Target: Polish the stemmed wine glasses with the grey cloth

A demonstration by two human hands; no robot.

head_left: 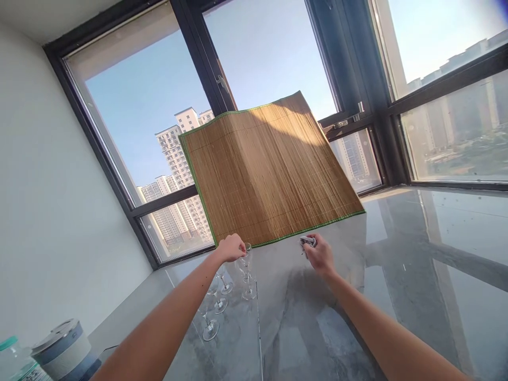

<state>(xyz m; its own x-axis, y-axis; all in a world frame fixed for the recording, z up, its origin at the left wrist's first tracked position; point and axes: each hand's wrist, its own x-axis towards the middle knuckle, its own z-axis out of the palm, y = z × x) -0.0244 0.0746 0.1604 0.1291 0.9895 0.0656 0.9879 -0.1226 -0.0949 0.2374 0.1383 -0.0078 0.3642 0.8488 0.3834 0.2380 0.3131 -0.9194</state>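
Note:
My left hand (231,247) reaches to the far side of the grey tiled surface, its fingers pinched at the rim of a clear stemmed glass (246,269). Other stemmed glasses stand nearer to me, partly hidden behind my left forearm; the closest has its round foot (210,330) in view. My right hand (319,255) is closed around a crumpled grey-white cloth (307,241), held apart from the glasses on the right. Just beyond both hands, a bamboo mat (270,169) with green edging stands upright, bent along a fold, in front of the window.
A blue and white round container (63,352) is at the lower left, beside a clear bottle with a green cap (8,343). Dark-framed windows (138,111) run behind the glossy tiled surface (293,317). A white wall (51,174) bounds the left side.

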